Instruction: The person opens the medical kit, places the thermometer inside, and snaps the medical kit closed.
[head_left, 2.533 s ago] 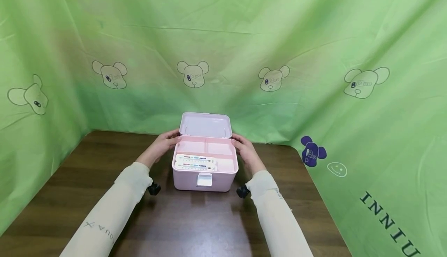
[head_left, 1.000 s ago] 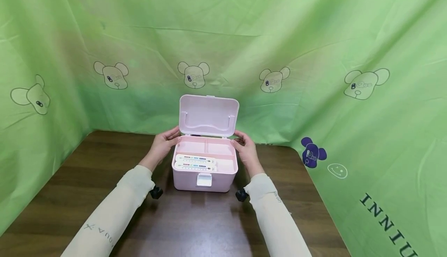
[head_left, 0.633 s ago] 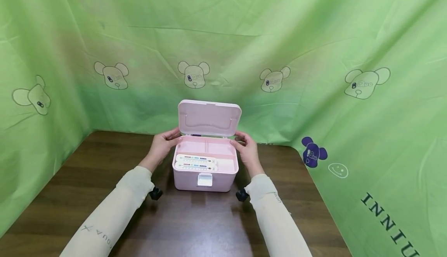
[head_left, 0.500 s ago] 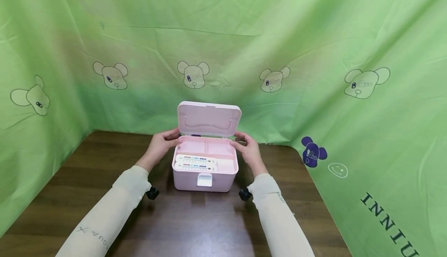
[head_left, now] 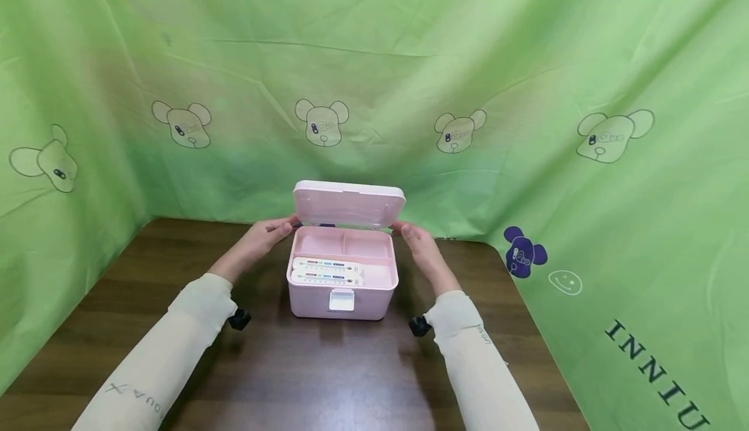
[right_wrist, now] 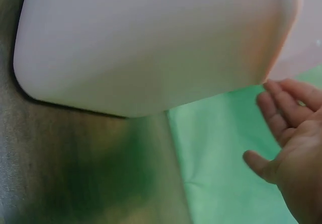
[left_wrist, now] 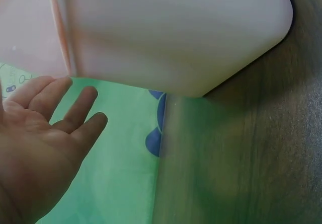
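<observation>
A pink plastic storage box stands on the table, its lid raised at the back and leaning forward over the box. Two long white pieces with coloured print lie in the front compartment. On the front wall is a white latch. My left hand reaches to the back left corner, fingers extended, fingertips right at the lid's lower edge. At the back right corner, my right hand has its fingertips by the hinge side of the lid. Both thumbs are off the rim; neither hand grips anything.
The brown wooden table ends at a green curtain printed with bear heads, close behind the box and along both sides. Two undivided small compartments lie behind the white pieces.
The lid first swung up from lying far back, then tilted forward over the box. Both thumbs have left the box rim, and the hands have spread slightly outward. The box stays in place.
</observation>
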The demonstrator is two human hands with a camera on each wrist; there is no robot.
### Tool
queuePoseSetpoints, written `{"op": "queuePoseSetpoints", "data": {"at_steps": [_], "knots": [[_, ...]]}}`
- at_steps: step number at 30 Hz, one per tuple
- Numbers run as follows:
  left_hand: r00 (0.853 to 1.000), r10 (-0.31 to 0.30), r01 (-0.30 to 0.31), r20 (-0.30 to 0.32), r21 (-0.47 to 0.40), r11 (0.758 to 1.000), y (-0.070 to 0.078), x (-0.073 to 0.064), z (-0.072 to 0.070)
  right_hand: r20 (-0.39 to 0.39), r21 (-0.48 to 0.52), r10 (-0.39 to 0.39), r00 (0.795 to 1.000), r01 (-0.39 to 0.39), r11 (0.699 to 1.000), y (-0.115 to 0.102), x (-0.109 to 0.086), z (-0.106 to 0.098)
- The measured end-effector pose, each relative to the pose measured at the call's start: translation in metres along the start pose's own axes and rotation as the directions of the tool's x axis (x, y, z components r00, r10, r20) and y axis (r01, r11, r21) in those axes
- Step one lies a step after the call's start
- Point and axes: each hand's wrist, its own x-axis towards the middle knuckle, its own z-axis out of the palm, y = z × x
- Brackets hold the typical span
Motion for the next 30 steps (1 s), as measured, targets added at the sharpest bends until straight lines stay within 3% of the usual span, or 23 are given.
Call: {"op": "queuePoseSetpoints", "data": {"at_steps": [4, 11, 19, 24, 30], "knots": [[0.999, 0.038, -0.038, 0.025, -0.003, 0.999, 0.004, -0.008, -0.003, 0.075, 0.019, -0.013, 0.997, 0.011, 1.000, -0.010, -0.003, -0.003], [0.999, 0.020, -0.020, 0.048, 0.006, 1.000, 0.010, -0.015, 0.000, 0.164, 0.084, 0.015, 0.986, -0.029, 0.996, -0.016, -0.010, -0.006], [0.999, -0.031, 0.033, -0.016, 0.111, 0.993, 0.013, -0.017, 0.003, 0.181, 0.100, 0.062, 0.982, -0.081, 0.992, -0.015, -0.019, -0.009], [0.999, -0.034, 0.035, -0.006, 0.147, 0.989, 0.015, -0.019, 0.003, 0.201, 0.080, 0.087, 0.976, -0.105, 0.991, -0.015, -0.023, -0.012], [0.997, -0.077, 0.075, 0.017, 0.122, 0.990, 0.021, -0.021, 0.004, 0.202, 0.078, 0.102, 0.974, -0.120, 0.990, -0.022, -0.027, -0.016]]}}
